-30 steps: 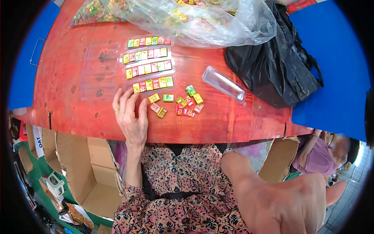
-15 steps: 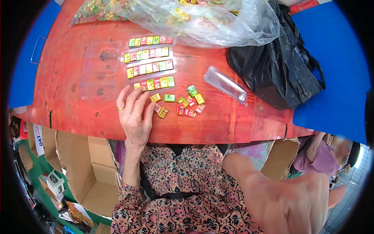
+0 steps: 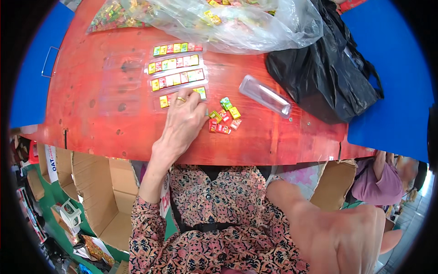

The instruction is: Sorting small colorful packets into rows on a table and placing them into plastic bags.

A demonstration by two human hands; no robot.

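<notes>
My left hand (image 3: pixel 185 121) reaches over the nearest row of small candy packets (image 3: pixel 164 101), its fingers bent and closed. The fingertips are hidden, so what they hold cannot be made out. A green packet's edge (image 3: pixel 206 112) peeks out beside it. Several clear trays with rows of red, yellow and green packets (image 3: pixel 177 80) lie beyond. To the right of the hand sits a loose cluster of packets (image 3: pixel 223 117). My right hand (image 3: pixel 337 237) is large and close at the lower right, off the table, its fingers curled under and their contents hidden.
An unfilled clear tray (image 3: pixel 265 97) lies right of the cluster, and more clear plastic (image 3: pixel 122 77) at left. A clear bag of packets (image 3: pixel 255 34) and a black bag (image 3: pixel 319 77) stand behind. Cardboard boxes (image 3: pixel 98 192) are below the table; another person (image 3: pixel 378 180) is at right.
My left hand has moved right and forward over the nearest row and loose packets, and its fingers have bent inward. My right hand stays nearly in place.
</notes>
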